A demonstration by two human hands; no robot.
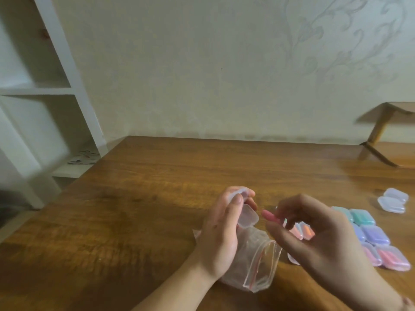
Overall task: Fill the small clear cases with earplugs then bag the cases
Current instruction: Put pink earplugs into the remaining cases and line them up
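Observation:
My left hand (221, 232) grips a small clear case (247, 216) that hangs open, lid end up near the fingertips. My right hand (314, 241) pinches a pink earplug (269, 215) just right of the case, its tip pointing at the opening. A clear zip bag (256, 265) with a red seal strip lies on the table under both hands. Filled cases (372, 236) in teal, purple and pink sit in rows at the right. A case with orange earplugs (302, 231) lies behind my right fingers. Two empty clear cases (393, 200) rest farther right.
The wooden table (139, 212) runs to a wall at the back. A white shelf unit (56, 90) stands at the left beyond the table edge. A small wooden stand (384, 133) sits on the table's far right corner.

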